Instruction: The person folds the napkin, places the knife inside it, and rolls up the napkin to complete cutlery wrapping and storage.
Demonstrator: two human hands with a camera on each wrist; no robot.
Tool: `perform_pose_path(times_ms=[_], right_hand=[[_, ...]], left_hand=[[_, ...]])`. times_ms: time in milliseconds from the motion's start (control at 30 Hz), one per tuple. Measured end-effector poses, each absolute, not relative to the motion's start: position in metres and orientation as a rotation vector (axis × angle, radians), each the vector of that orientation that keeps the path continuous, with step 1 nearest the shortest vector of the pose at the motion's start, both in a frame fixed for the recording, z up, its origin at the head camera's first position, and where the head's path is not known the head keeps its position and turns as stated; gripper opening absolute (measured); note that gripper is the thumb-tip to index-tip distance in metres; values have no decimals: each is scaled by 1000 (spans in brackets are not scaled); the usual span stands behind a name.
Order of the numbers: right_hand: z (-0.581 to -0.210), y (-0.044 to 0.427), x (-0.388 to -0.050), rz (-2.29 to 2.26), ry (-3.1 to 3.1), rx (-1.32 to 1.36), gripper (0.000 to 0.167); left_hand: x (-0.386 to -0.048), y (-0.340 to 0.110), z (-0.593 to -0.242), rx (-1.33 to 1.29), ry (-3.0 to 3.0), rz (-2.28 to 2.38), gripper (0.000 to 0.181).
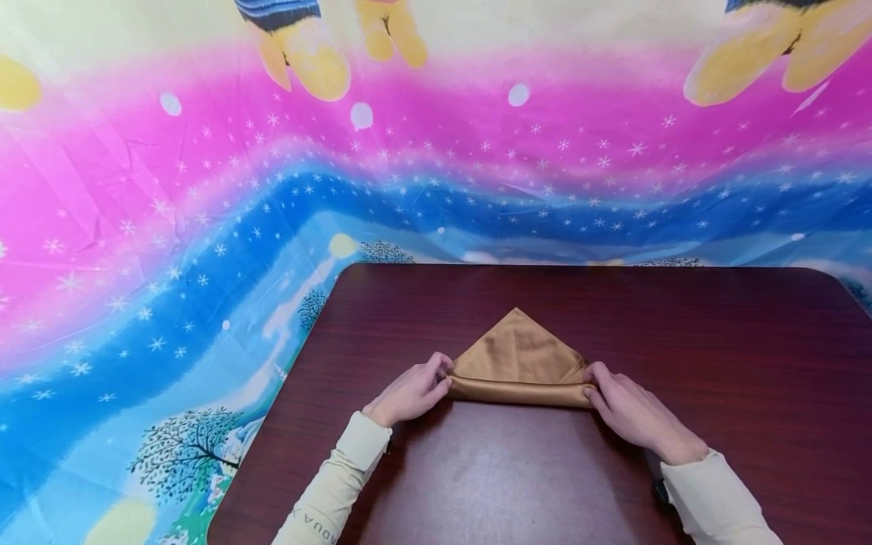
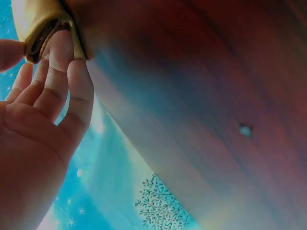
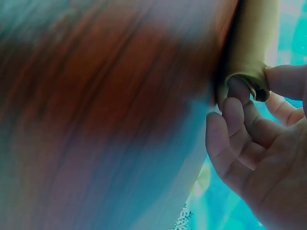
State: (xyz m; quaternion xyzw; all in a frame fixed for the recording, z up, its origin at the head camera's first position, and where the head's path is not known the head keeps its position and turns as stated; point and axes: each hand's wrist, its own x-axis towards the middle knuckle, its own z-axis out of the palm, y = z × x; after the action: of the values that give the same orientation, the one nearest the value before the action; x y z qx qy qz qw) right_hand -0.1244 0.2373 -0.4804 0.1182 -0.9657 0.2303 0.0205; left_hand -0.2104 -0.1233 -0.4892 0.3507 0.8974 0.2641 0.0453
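Note:
A golden-brown satin cloth [image 1: 518, 352] lies on the dark table, a flat triangle with its tip pointing to the far side. Its near edge is rolled into a thick band. At the band's left end, my left hand [image 1: 412, 390] pinches the roll between thumb and fingers. My right hand [image 1: 633, 409] does the same at the right end. In the left wrist view the roll's open end [image 2: 41, 40] shows layered folds, with a finger inside it. The right wrist view shows a fingertip tucked into the other end of the roll [image 3: 252, 43].
The reddish-brown wooden table [image 1: 518, 484] has rounded far corners. Behind and to its left hangs a bright pink and blue printed backdrop [image 1: 477, 174] with snowflakes and trees. Cream sleeves cover both forearms.

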Motion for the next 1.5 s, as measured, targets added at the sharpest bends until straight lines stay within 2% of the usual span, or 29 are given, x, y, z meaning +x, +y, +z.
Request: perform_pose_path(times_ms=[800,1067,1267,1500], right_hand=[[-485,233,-126,746,-2957,329,8],[-484,236,-127,740,-2998,328,5],[-483,238,-127,735,-3034,308,11],[-480,239,-125,695,-3033,298,29]], left_hand=[[-210,-118,-485,1024,2810,678,6],[-210,-121,-485,1011,2824,635,7],[-207,-123,-483,1031,2827,613,9],[-203,-124,-484,1133,2907,547,19]])
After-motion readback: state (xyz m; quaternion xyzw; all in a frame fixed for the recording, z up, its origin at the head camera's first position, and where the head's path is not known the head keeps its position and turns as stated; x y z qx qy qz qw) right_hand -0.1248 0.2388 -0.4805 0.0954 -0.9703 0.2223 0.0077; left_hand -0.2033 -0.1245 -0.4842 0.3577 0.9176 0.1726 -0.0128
